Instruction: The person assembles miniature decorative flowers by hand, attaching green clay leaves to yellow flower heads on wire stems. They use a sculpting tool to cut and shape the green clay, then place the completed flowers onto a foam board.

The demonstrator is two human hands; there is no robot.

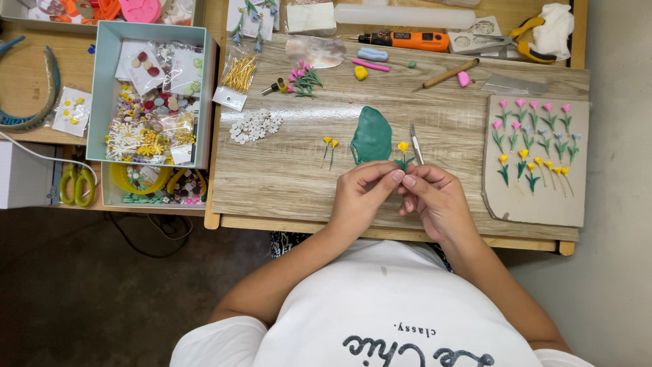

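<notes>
- At the near edge of the wooden counter (285,170), both hands pinch one small yellow clay flower (403,151) between them: left hand (363,197), right hand (435,200).
- Done, it seems: rows of pink and yellow flowers fill the grey board (536,197).
- Left: two loose yellow flowers (330,146) and rolled green clay (371,136).

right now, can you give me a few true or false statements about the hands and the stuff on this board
1. Both hands, left hand and right hand, pinch a small yellow flower. True.
2. The green clay sheet lies right of the scalpel. False: it lies left of it.
3. The grey tile holds rows of finished flowers. True.
4. The green scissors lie on the board. False: they lie off it, at far left.
</notes>
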